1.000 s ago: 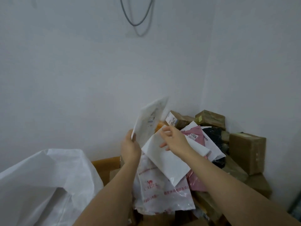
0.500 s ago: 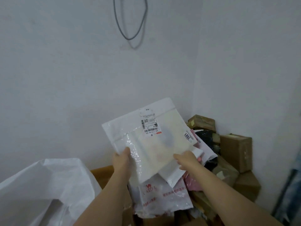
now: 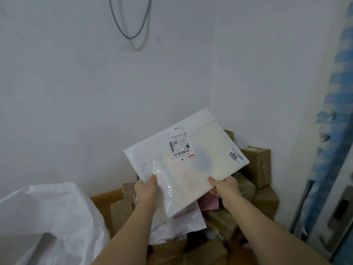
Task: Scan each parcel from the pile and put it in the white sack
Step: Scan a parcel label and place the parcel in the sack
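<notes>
hands [image 3: 187, 190] gripping parcel [image 3: 193, 169] — label [image 3: 180, 148] blurry, sack [image 3: 49, 222] near

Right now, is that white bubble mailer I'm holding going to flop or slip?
The bubble mailer probably holds fairly flat: it spans both hands, left and right, without sagging. Its glossy film looks slippery. Likely light, since edge pinches carry it.

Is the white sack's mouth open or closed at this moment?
Open. The white sack gapes at lower left, its rim standing up around a shadowed hollow. How full it is cannot be told.
</notes>
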